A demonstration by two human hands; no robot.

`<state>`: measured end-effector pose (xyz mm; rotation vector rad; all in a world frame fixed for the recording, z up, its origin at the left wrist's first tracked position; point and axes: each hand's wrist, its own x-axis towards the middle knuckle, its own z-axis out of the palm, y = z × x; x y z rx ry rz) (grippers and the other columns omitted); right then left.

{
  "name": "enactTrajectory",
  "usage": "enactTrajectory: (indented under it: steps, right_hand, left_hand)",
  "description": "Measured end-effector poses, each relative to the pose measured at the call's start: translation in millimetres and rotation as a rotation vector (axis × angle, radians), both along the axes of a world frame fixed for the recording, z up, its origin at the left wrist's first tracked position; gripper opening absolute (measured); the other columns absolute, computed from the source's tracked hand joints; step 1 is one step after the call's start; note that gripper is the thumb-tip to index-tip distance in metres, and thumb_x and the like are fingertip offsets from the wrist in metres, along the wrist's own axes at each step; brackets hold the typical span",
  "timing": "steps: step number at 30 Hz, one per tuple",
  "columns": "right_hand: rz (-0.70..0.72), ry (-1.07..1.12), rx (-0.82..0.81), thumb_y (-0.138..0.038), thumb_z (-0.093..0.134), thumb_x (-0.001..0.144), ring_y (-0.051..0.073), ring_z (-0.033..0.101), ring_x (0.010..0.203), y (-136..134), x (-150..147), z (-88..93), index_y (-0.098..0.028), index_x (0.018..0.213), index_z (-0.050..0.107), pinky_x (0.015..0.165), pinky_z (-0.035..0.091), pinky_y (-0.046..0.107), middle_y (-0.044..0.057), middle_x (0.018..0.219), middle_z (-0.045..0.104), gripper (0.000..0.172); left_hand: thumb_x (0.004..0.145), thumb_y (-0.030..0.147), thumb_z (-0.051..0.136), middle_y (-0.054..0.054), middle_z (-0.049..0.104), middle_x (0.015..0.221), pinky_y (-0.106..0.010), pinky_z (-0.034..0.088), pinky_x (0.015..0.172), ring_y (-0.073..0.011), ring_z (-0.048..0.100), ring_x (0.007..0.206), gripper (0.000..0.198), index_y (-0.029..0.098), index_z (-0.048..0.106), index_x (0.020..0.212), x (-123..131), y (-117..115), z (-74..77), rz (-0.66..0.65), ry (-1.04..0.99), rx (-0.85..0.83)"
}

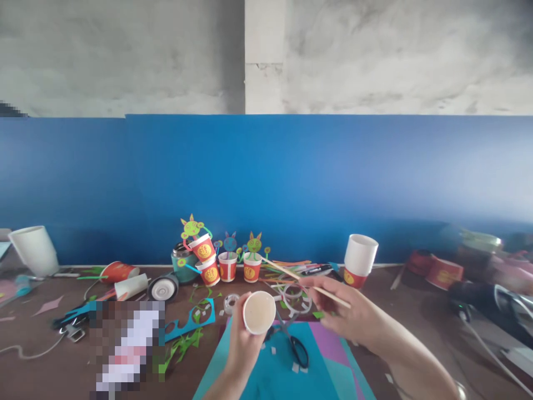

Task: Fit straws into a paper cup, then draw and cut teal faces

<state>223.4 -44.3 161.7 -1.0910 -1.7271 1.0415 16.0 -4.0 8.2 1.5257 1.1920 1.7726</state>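
Note:
My left hand (242, 347) is wrapped round a small paper cup (259, 312), holding it on its side with its round white bottom facing me. My right hand (339, 311) pinches a thin wooden stick (291, 273) that slants up and to the left, past the cup's upper right. Both hands hover above sheets of blue paper (266, 383) and purple paper (328, 344). Black-handled scissors (296, 347) lie on the blue sheet just under the cup.
Red-and-white cups with green and blue paper animal heads (227, 258) stand at the back centre before a blue wall. A stack of white cups (358, 258) stands at right, a white bucket (35, 250) far left. Tape rolls, paper scraps and cables litter the brown table (62, 361).

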Motion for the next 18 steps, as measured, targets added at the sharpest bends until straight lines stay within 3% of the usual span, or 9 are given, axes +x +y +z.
enactTrajectory:
  steps: [2, 4, 7, 9, 12, 18]
  right_hand:
    - [0.031, -0.002, 0.045, -0.028, 0.066, 0.07, 0.016, 0.057, 0.079, -14.9, 4.2, 8.6, -0.023, 0.111, 0.062, 0.07, 0.048, 0.025, 0.002, 0.081, 0.058, 0.042]
    - [0.013, -0.074, 0.083, -0.037, 0.057, 0.082, 0.014, 0.056, 0.069, -21.7, 3.6, 11.9, -0.021, 0.094, 0.067, 0.063, 0.048, 0.024, 0.002, 0.071, 0.058, 0.023]
    - [-0.045, -0.12, 0.203, -0.045, 0.042, 0.092, 0.013, 0.053, 0.06, -19.8, -6.7, 8.6, -0.018, 0.088, 0.068, 0.058, 0.045, 0.024, 0.0, 0.059, 0.053, 0.037]
    - [-0.037, -0.137, 0.242, -0.046, 0.04, 0.093, 0.012, 0.051, 0.056, -16.0, -16.3, 3.9, -0.018, 0.092, 0.068, 0.052, 0.042, 0.023, -0.001, 0.058, 0.051, 0.039]
    - [-0.041, -0.137, 0.348, -0.044, 0.04, 0.093, 0.012, 0.048, 0.051, -14.6, -26.6, 0.3, -0.017, 0.08, 0.068, 0.05, 0.04, 0.024, -0.002, 0.054, 0.049, 0.041]
    - [-0.262, 0.062, 0.465, -0.044, 0.032, 0.096, 0.01, 0.038, 0.036, -19.2, -27.5, 2.3, -0.019, 0.056, 0.063, 0.039, 0.03, 0.023, -0.002, 0.04, 0.041, 0.056]
  left_hand:
    - [0.069, 0.021, 0.069, -0.009, 0.062, 0.107, -0.037, 0.05, 0.085, -0.025, 0.061, 0.098, 0.048, 0.021, 0.048, 0.112, 0.0, 0.6, -1.4, -0.011, 0.015, -0.006]
    - [0.069, 0.021, 0.069, -0.009, 0.063, 0.104, -0.037, 0.05, 0.083, -0.0247, 0.062, 0.095, 0.046, 0.02, 0.049, 0.111, 0.2, -0.3, 0.1, -0.03, 0.034, -0.012]
    - [0.07, 0.022, 0.07, -0.009, 0.064, 0.102, -0.036, 0.051, 0.081, -0.0242, 0.063, 0.092, 0.043, 0.019, 0.051, 0.108, 1.1, -4.0, 6.4, -0.041, 0.038, -0.002]
    - [0.07, 0.022, 0.07, -0.008, 0.065, 0.102, -0.035, 0.051, 0.081, -0.0241, 0.063, 0.092, 0.043, 0.02, 0.052, 0.108, 1.9, -6.7, 10.5, -0.058, 0.033, 0.007]
    - [0.068, 0.022, 0.071, -0.007, 0.066, 0.099, -0.035, 0.051, 0.078, -0.0238, 0.064, 0.088, 0.042, 0.02, 0.053, 0.106, 3.3, -8.4, 12.7, -0.101, -0.008, 0.0]
    - [0.068, 0.022, 0.072, -0.006, 0.067, 0.095, -0.035, 0.05, 0.079, -0.0229, 0.064, 0.086, 0.042, 0.02, 0.052, 0.105, 5.1, -7.1, 10.5, -0.079, -0.067, -0.05]
